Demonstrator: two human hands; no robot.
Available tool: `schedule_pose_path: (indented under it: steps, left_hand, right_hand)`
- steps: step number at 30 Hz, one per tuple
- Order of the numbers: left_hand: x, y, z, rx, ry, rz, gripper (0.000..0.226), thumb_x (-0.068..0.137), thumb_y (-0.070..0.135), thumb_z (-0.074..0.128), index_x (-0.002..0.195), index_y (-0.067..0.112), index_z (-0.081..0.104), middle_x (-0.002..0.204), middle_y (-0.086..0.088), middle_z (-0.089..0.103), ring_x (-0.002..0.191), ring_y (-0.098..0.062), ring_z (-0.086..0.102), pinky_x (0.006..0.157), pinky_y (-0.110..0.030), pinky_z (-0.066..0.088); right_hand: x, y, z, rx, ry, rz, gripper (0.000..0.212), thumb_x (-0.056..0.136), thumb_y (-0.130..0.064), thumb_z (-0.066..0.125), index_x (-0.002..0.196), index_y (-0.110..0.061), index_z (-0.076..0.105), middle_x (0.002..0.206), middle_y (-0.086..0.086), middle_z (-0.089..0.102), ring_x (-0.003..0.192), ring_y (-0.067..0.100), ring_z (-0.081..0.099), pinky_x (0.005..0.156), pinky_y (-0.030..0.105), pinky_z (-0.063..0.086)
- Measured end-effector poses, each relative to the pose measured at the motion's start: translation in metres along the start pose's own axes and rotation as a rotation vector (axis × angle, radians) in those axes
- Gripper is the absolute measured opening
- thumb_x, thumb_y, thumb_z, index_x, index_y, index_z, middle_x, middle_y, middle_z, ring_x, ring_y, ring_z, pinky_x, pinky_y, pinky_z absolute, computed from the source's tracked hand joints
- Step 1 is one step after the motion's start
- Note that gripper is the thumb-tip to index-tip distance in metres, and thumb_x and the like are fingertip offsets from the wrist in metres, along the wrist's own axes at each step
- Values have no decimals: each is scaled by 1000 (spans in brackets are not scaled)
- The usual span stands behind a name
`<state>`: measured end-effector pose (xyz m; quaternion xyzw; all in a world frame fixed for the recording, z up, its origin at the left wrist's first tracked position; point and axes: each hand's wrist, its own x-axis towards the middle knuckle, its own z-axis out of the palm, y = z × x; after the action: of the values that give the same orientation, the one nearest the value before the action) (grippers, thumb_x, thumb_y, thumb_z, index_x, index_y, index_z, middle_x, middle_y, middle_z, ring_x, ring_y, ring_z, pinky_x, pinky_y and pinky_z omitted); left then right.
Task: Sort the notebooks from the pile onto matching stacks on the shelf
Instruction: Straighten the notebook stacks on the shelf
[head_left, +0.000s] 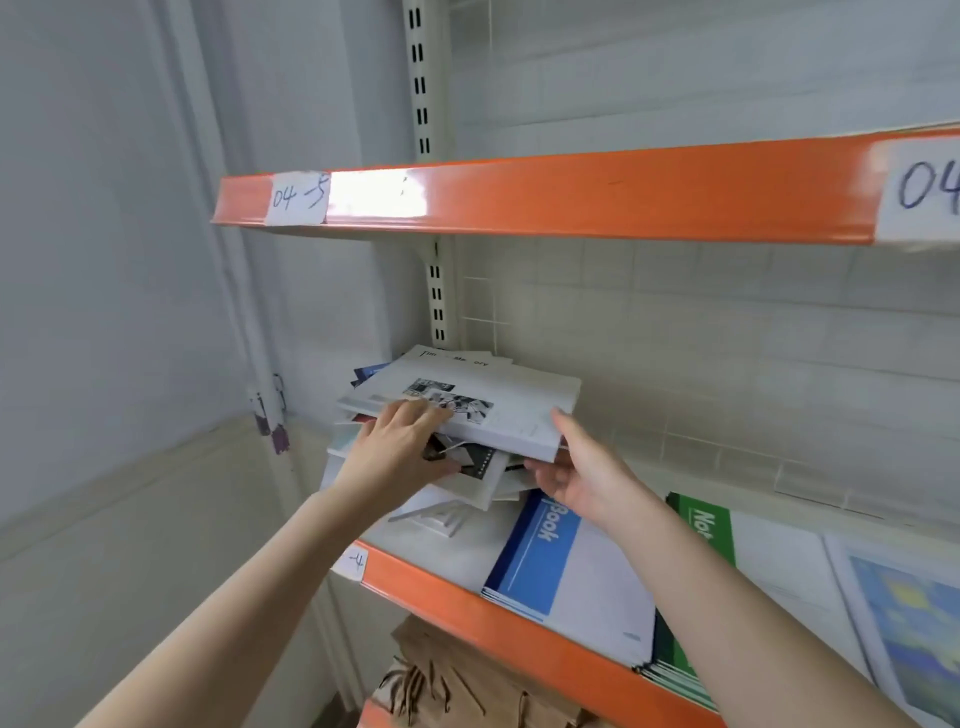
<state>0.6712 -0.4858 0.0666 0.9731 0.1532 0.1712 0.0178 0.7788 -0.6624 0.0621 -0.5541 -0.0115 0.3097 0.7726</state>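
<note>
A loose pile of notebooks (467, 483) lies at the left end of the orange-edged shelf (467, 592). On top, a thick bundle of white notebooks (519, 400) with a black-and-white photo on the cover is tilted up. My left hand (400, 447) grips its near left edge, fingers over the cover. My right hand (576, 467) holds its near right corner from below, thumb up along the edge. To the right on the shelf lie a blue notebook stack (550, 561), a green notebook stack (706, 525) and a white notebook with a blue and yellow picture (904, 613).
An upper orange shelf (571, 197) with paper labels hangs just above the pile. A slotted upright post (436, 291) stands behind the pile. Brown paper bags (457, 680) lie on the shelf below. A grey wall is to the left.
</note>
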Motion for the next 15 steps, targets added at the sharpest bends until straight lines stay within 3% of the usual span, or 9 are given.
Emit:
schedule_pose_path:
  steps: [4, 7, 10, 12, 15]
  left_hand:
    - [1, -2, 15, 0, 174, 55, 51, 92, 44, 54, 140, 25, 45, 141, -2, 46, 133, -25, 36, 104, -41, 33]
    - [-2, -5, 23, -100, 379, -6, 58, 82, 35, 70, 131, 10, 53, 127, -15, 54, 118, -36, 48, 96, -46, 40]
    - [-3, -12, 23, -233, 610, -166, 59, 80, 26, 75, 127, -1, 51, 126, -21, 51, 114, -38, 46, 94, -46, 40]
    - [0, -19, 22, -294, 571, -219, 50, 84, 23, 71, 124, 1, 53, 122, -19, 54, 111, -37, 48, 91, -45, 41]
    - [6, -25, 26, -187, 338, -78, 42, 89, 33, 63, 125, 12, 58, 127, -9, 56, 118, -32, 48, 96, -44, 38]
  right_hand:
    - [3, -1, 15, 26, -63, -30, 21, 96, -6, 49, 112, 7, 49, 78, 26, 63, 49, 22, 66, 39, 17, 49]
    - [1, -10, 13, 161, -39, -39, 6, 94, 2, 45, 95, 5, 50, 77, 28, 62, 49, 24, 67, 37, 15, 47]
    - [-6, -20, 2, 411, -67, 22, 11, 92, 4, 42, 89, 5, 52, 69, 26, 65, 50, 21, 66, 38, 14, 48]
    - [-10, -23, -5, 480, -95, 36, 17, 91, 4, 42, 87, 9, 58, 69, 23, 67, 51, 17, 66, 40, 13, 48]
    - [-11, -24, -9, 485, -130, 32, 19, 93, 0, 43, 93, 11, 59, 76, 25, 68, 56, 19, 68, 43, 15, 51]
